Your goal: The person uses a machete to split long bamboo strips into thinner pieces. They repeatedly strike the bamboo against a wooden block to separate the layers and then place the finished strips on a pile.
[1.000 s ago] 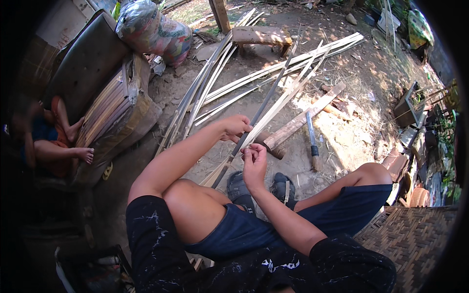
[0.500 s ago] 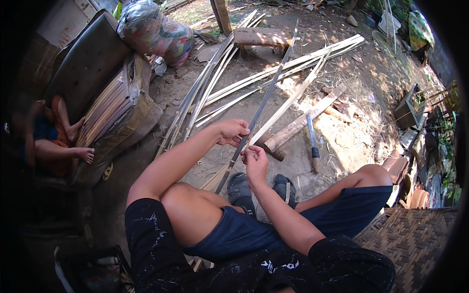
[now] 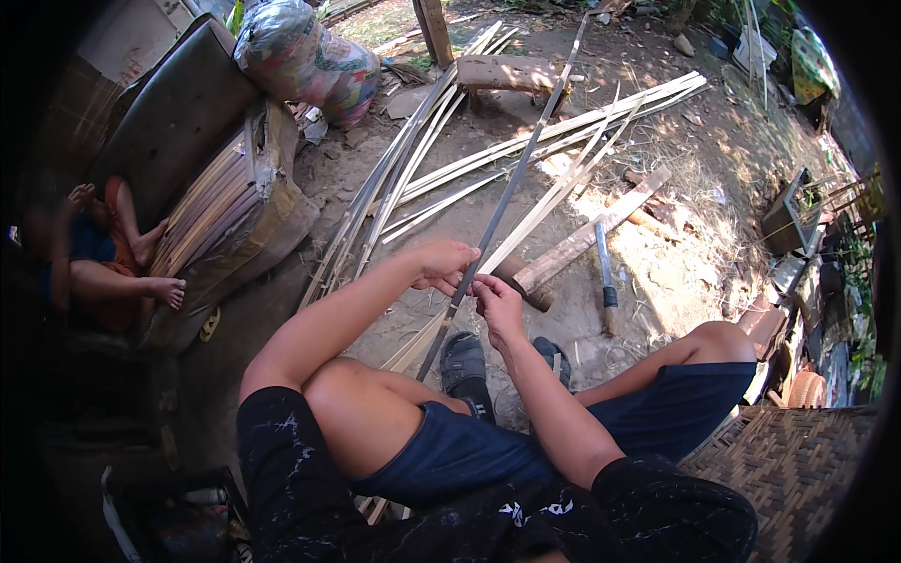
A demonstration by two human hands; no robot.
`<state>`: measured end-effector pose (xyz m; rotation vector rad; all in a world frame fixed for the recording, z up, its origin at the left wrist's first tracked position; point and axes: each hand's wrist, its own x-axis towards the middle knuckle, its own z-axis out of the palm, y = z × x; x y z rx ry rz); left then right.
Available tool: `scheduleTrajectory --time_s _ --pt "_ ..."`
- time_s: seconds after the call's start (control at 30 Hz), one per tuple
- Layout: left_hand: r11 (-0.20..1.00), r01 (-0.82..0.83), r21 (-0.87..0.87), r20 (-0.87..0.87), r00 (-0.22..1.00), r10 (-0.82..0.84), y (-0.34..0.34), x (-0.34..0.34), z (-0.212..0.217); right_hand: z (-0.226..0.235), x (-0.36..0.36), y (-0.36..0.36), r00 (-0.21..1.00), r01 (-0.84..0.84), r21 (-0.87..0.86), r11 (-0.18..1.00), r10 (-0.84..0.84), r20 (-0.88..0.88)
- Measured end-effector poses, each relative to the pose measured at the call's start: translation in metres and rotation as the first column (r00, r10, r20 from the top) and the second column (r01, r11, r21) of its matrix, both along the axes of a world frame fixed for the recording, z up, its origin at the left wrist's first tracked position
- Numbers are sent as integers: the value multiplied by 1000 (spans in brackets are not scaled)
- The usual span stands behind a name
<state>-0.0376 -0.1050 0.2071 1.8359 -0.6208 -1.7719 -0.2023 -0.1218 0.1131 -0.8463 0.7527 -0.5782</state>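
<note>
A long dark strip (image 3: pixel 526 161), which looks like split bamboo, slants from between my knees up across the yard. My left hand (image 3: pixel 445 266) is closed on it, with thumb and fingers around the strip. My right hand (image 3: pixel 498 304) is closed in a pinch, its fingertips against the strip's right edge beside the left fingers. Whatever lies in that pinch is too small to make out. Just beyond my hands, pale bamboo strips (image 3: pixel 547 203) run up to the right, and more strips (image 3: pixel 406 161) lie to the left.
A wooden beam (image 3: pixel 593 232) and a long blade with a dark handle (image 3: pixel 606 272) lie right of my hands. A low wooden bench (image 3: pixel 507 72) stands ahead. To the left, a person's legs (image 3: pixel 131 281) rest by an old sofa (image 3: pixel 267 220) stacked with strips, near a stuffed sack (image 3: pixel 305 61).
My right hand has risen slightly, bringing its fingertips up against the strip next to the left hand. The left hand keeps its hold. The view has shifted a little.
</note>
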Motion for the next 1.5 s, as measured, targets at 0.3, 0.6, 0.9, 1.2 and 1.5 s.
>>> scheduleTrajectory --time_s 0.3,0.6,0.9,1.2,1.5 --pt "979 -201 -45 -8 980 201 52 -4 -37 -4 3 -5 986 -167 -86 982 164 -36" --pt "940 -334 -77 37 941 337 68 -16 -42 -4 4 -24 902 -253 -621 741 -52 -429" --pt "926 -371 -72 -70 928 366 77 -20 -44 -16 23 -15 917 -57 -498 865 -152 -369" --pt "841 -541 10 -109 835 539 79 -27 -38 -2 10 -38 995 -78 -58 995 75 -59" --pt "947 -300 114 -74 948 309 112 -1 -34 -16 21 -24 953 39 -438 898 -166 -255"
